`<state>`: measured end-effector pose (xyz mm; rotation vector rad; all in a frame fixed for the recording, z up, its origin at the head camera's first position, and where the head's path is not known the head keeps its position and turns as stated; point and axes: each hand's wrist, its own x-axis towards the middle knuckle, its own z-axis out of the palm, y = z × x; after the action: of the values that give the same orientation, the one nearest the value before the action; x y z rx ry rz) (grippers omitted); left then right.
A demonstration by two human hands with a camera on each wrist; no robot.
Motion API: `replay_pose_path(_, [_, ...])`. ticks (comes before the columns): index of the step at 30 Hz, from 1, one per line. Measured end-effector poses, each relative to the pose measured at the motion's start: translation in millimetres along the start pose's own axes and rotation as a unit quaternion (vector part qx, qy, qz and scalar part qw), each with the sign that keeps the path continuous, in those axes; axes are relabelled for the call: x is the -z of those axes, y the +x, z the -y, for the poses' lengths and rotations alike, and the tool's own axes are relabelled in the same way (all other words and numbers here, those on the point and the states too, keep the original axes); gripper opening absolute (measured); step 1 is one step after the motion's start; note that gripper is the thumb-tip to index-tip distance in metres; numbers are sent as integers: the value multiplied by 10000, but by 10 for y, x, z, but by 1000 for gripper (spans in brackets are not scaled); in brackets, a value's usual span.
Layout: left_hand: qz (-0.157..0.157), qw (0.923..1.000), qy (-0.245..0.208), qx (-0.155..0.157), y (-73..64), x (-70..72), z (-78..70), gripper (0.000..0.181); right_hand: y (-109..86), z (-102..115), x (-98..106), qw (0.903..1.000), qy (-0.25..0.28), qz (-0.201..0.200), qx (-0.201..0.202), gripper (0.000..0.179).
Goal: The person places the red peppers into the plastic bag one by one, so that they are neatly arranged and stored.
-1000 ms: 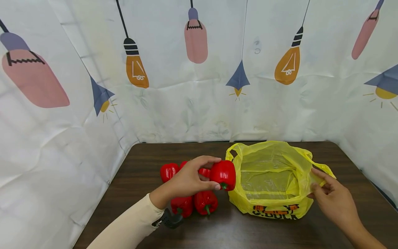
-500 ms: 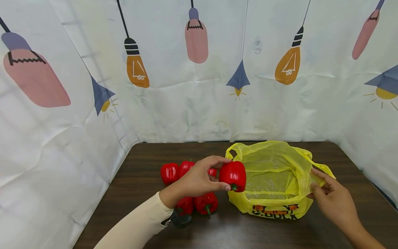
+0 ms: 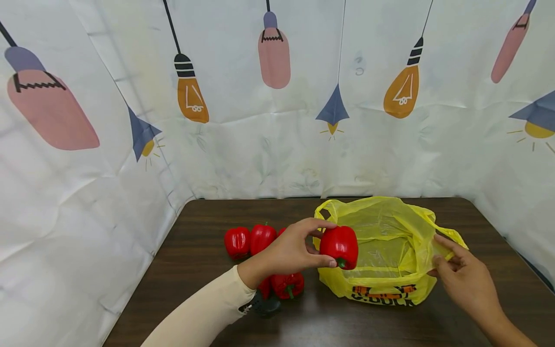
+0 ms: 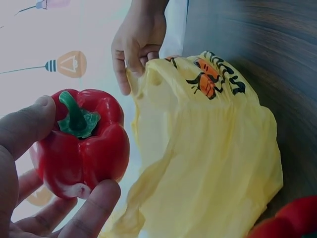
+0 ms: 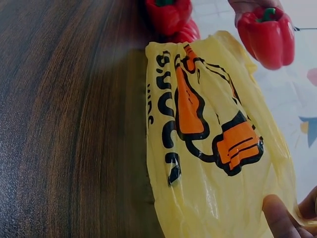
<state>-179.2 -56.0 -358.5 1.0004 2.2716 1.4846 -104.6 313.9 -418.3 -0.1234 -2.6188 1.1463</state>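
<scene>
Between its thumb and fingers my left hand (image 3: 288,250) grips a red bell pepper (image 3: 340,247) with a green stem. In the head view the pepper is in front of the left rim of a yellow plastic bag (image 3: 368,284), whose mouth gapes. My right hand (image 3: 470,279) pinches the right edge of that bag. The left wrist view shows the held pepper (image 4: 81,144) close up, stem towards the camera, apart from the bag (image 4: 213,148). In the right wrist view, the right thumb (image 5: 278,215) lies on the bag's printed side.
Several other red bell peppers (image 3: 288,285) lie on the dark wooden table (image 3: 204,217) left of the bag, partly hidden by the left hand and forearm. A white curtain (image 3: 243,154) printed with lamps hangs behind the table.
My left hand has carried the pepper rightwards, from beside the bag's left edge to over its rim. My right hand keeps its place on the bag.
</scene>
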Motion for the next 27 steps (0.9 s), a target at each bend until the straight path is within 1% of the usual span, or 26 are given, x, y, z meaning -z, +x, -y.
replay_pose_path(7, [68,9999,-90,19,85,-91,-7,70,2,14,-18,10000,22,-68,53,49])
replay_pose_path(13, [19,9999,-114,-41,161,-163,-17,70,4,31,-49,10000,65,-66,33,49])
replay_pose_path(20, [19,9996,-279,30,243,-268,-26,70,0,42,-71,9999,90,-69,24,50])
replay_pose_path(27, [26,9997,-220,43,338,-355,-4,70,3,39,-70,9999,87,-96,47,49])
